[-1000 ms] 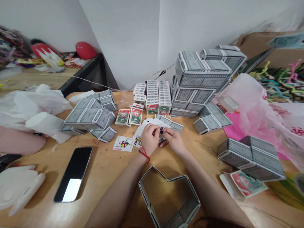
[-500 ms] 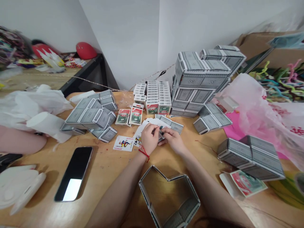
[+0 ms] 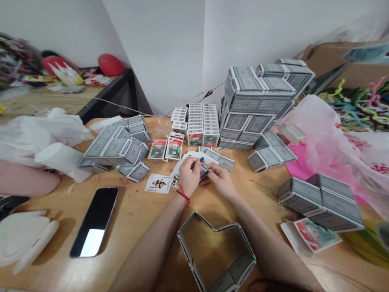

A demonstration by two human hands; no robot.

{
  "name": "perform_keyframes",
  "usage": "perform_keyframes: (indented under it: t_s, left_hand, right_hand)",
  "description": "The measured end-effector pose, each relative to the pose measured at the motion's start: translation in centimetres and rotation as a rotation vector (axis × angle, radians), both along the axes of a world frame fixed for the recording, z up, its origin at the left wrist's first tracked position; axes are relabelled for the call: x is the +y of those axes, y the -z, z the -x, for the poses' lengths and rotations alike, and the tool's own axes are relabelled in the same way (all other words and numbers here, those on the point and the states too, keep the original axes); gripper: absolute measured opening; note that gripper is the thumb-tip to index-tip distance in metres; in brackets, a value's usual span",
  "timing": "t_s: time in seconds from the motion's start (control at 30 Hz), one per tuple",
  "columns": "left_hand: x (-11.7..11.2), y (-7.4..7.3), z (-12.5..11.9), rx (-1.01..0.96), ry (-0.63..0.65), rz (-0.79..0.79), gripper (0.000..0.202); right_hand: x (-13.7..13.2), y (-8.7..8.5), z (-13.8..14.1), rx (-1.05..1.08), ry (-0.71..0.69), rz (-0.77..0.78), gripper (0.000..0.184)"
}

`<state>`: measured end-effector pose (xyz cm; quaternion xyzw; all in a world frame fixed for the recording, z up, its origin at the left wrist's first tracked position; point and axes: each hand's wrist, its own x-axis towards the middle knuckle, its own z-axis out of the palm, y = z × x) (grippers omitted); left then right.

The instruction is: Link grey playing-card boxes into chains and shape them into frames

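This looks like a craft workroom: a light-brown wooden table (image 3: 133, 215) holds white playing cards (image 3: 176, 167) and grey-patterned card blocks (image 3: 252, 101), multicoloured fuzzy stems (image 3: 352, 108) nearby.

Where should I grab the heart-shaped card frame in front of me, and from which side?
Pinch the heart-shaped frame at its notched far wall, probably best from above: its thin rim faces up, and the hollow middle leaves room to reach in.

with forearms (image 3: 148, 248) stretched forward, left hand (image 3: 189, 177) and right hand (image 3: 221, 181) nearly meet, fingers (image 3: 213, 171) curled inward.
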<state>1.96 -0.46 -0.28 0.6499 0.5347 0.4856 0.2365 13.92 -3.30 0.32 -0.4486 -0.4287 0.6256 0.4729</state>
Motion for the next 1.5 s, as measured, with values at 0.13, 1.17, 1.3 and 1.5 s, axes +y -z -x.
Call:
perform_keyframes:
  t_s: [0.13, 1.17, 1.3, 1.5]
  left_hand:
    - [0.0, -0.1, 0.1, -0.061, 0.002, -0.034, 0.014]
    - [-0.3, 0.0, -0.1, 0.007, 0.157, -0.133, 0.023]
    - [-0.1, 0.0, 0.1, -0.014, 0.199, -0.09, 0.027]
    - [0.1, -0.1, 0.2, -0.074, 0.24, -0.021, 0.008]
  right_hand:
    - [-0.1, 0.4, 0.4, -0.103, 0.105, -0.037, 0.021]
    - [-0.7, 0.9, -1.1, -0.742, 0.506, -0.61, 0.026]
    - [-0.5, 1.0, -1.1, -0.657, 0.53, -0.519, 0.025]
    - [-0.1, 0.9, -1.0, -0.533, 0.485, -0.451, 0.019]
